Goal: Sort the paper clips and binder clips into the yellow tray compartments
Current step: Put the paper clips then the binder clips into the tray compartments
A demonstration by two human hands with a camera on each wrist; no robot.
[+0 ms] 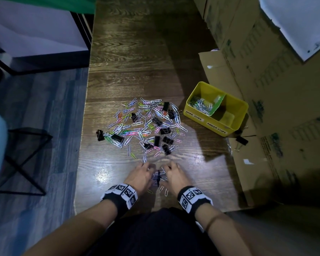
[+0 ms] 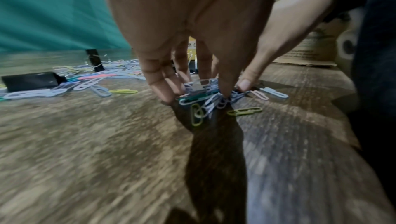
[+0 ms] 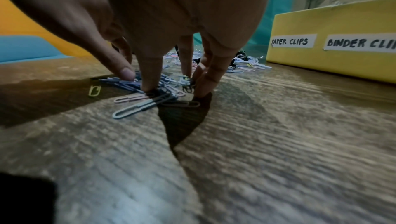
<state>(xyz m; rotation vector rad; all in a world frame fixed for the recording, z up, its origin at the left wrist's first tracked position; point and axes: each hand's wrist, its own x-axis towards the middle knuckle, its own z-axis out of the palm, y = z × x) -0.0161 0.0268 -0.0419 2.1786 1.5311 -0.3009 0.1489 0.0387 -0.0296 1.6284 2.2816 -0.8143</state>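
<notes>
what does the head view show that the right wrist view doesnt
Only the head view looks down into the yellow plastic tray: paper clips fill the compartment labelled for them, while the binder clip compartment looks bare. It also shows the whole scattered heap of coloured paper clips and black binder clips. Only the right wrist view makes the handwritten white labels clearly legible. Both show the left hand and right hand gathering a small bunch of paper clips on the dark wooden table.

A storeroom-like office corner: stacked cardboard boxes (image 1: 266,74) crowd one side of a dark wood-grain table (image 1: 133,58). A hand-labelled yellow tray (image 1: 218,124) and scattered stationery clips (image 1: 144,124) suggest desk work.
</notes>
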